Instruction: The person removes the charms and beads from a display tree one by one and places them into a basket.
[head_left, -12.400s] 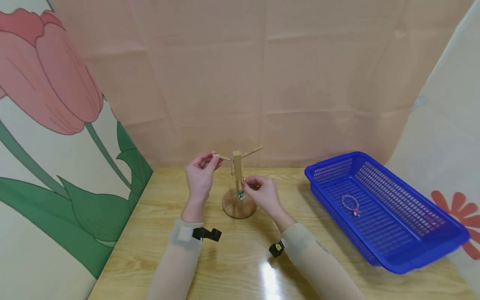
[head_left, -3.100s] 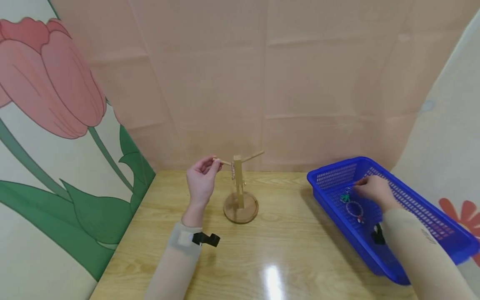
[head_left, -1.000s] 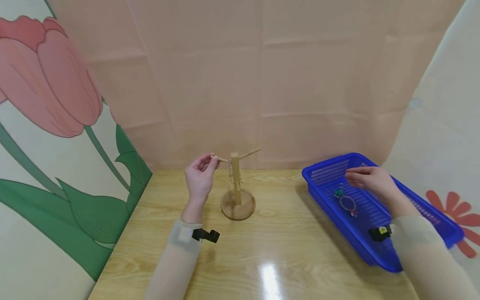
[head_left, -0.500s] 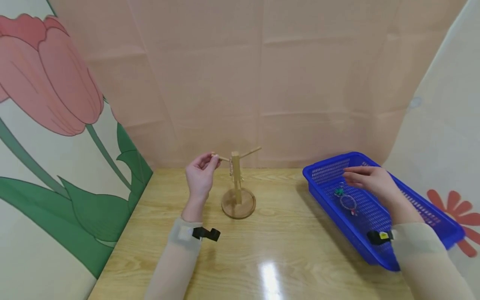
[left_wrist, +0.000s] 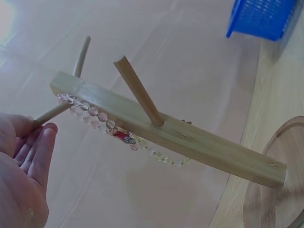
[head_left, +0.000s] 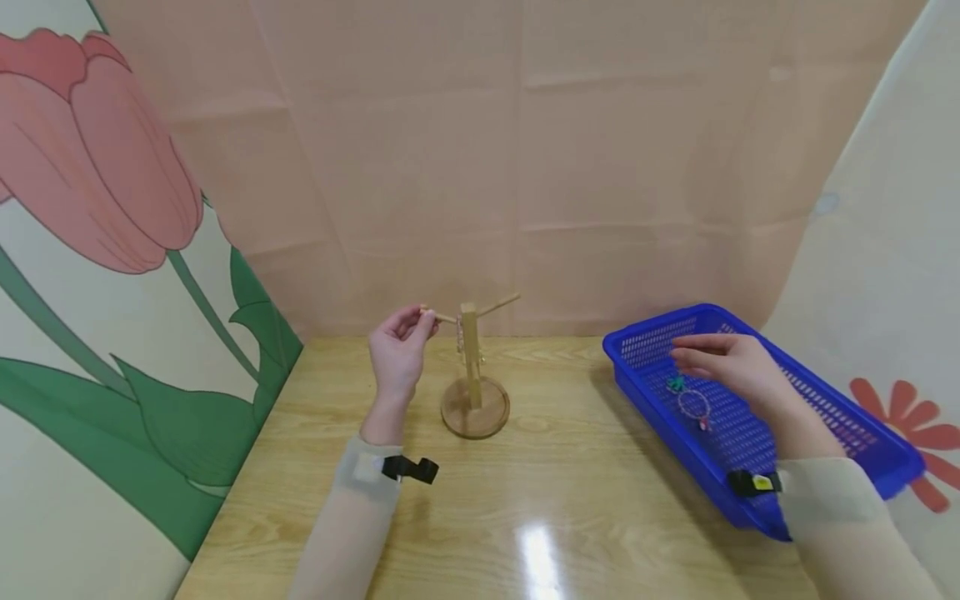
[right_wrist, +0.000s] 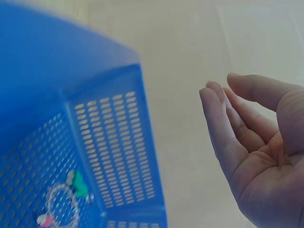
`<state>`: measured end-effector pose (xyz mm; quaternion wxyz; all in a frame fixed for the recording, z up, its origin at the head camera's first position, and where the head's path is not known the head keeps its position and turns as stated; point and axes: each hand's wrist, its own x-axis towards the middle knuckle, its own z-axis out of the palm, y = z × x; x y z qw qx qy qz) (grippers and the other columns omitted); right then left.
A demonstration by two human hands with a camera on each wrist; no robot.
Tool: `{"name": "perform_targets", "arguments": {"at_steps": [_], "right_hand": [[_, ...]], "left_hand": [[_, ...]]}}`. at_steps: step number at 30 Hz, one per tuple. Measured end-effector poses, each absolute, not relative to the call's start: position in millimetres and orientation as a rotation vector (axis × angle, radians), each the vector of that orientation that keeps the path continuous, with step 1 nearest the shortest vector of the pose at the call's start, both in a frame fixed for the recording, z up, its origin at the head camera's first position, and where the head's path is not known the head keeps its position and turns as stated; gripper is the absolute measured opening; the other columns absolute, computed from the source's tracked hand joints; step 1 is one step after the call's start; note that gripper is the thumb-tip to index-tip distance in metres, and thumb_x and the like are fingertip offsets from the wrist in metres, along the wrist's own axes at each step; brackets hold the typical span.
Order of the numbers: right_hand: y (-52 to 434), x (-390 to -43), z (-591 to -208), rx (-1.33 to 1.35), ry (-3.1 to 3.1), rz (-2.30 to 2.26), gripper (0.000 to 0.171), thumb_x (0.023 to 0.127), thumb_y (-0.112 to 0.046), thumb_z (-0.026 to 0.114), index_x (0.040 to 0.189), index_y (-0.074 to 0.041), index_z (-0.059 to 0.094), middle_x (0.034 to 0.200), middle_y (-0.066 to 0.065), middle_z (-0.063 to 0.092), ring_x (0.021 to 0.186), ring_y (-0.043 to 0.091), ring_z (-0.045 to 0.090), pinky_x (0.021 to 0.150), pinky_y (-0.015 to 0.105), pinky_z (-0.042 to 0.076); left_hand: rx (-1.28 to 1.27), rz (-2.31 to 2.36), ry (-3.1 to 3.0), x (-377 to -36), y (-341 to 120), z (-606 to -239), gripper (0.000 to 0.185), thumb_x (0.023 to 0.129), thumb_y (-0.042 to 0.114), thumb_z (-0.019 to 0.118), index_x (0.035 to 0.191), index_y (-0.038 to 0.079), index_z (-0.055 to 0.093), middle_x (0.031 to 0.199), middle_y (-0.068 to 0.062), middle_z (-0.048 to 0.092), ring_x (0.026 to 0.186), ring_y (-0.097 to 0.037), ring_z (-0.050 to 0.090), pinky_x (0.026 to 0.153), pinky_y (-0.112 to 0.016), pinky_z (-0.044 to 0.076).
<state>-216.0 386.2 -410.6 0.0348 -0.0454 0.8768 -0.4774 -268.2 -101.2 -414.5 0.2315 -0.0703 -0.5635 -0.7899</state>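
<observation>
- While the left hand (head_left: 397, 354) pinches the tip of a peg (left_wrist: 53, 114), apparently to steady the wooden stand (head_left: 471, 358), the stand rises upright from the bench (head_left: 600, 500).
- Pink beads (left_wrist: 94, 112) loop over that peg beside the post; yellow-green beads (left_wrist: 161, 157) hang lower.
- The right hand (head_left: 738, 371), holding nothing, hovers over the blue basket (head_left: 727, 450), thumb and fingertips slightly apart.
- Inside, seemingly kept together, lie a bracelet (head_left: 703, 423) and a green charm (head_left: 677, 383).
</observation>
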Motion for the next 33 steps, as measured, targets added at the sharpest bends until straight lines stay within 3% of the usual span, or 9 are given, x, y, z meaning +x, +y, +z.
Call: {"name": "perform_targets", "arguments": {"at_steps": [12, 18, 23, 28, 33], "right_hand": [[348, -210, -397, -0.234, 2.686, -1.501, 0.053, 0.106, -0.039, 0.070, 0.144, -0.002, 0.065, 0.138, 0.020, 0.069, 0.108, 0.017, 0.076, 0.088, 0.017, 0.060], [337, -213, -399, -0.226, 2.656, -1.527, 0.056, 0.106, -0.044, 0.070, 0.146, -0.006, 0.065, 0.140, 0.017, 0.069, 0.110, 0.015, 0.075, 0.092, 0.013, 0.055], [323, -212, -400, -0.265, 2.614, -1.586, 0.054, 0.105, -0.043, 0.071, 0.145, -0.007, 0.066, 0.135, 0.013, 0.072, 0.114, 0.024, 0.075, 0.094, 0.015, 0.056], [308, -209, -403, -0.298, 2.572, -1.662, 0.050, 0.103, -0.036, 0.075, 0.141, -0.004, 0.068, 0.128, 0.013, 0.075, 0.108, 0.018, 0.076, 0.093, 0.018, 0.059], [297, -208, -406, -0.300, 2.577, -1.669, 0.050, 0.102, -0.035, 0.078, 0.139, -0.002, 0.070, 0.126, 0.012, 0.076, 0.108, 0.020, 0.076, 0.091, 0.021, 0.061]], "left_hand": [[-0.217, -2.177, -1.552, -271, -97, -413, 0.016, 0.094, -0.014, 0.075, 0.109, -0.017, 0.071, 0.092, -0.011, 0.078, 0.078, -0.013, 0.077, 0.078, -0.029, 0.068], [-0.217, -2.163, -1.573, -271, -97, -413, 0.019, 0.094, -0.013, 0.075, 0.111, -0.020, 0.070, 0.091, -0.007, 0.078, 0.079, -0.013, 0.077, 0.078, -0.030, 0.068], [-0.213, -2.153, -1.588, -271, -97, -413, 0.020, 0.094, -0.012, 0.075, 0.112, -0.020, 0.069, 0.092, -0.007, 0.078, 0.079, -0.013, 0.076, 0.079, -0.030, 0.068], [-0.216, -2.156, -1.572, -271, -96, -414, 0.021, 0.095, -0.012, 0.075, 0.112, -0.022, 0.068, 0.091, -0.008, 0.078, 0.078, -0.013, 0.077, 0.078, -0.029, 0.068], [-0.240, -2.143, -1.571, -273, -95, -415, 0.014, 0.095, -0.011, 0.076, 0.108, -0.015, 0.074, 0.090, -0.010, 0.078, 0.078, -0.014, 0.077, 0.078, -0.031, 0.068]]}}
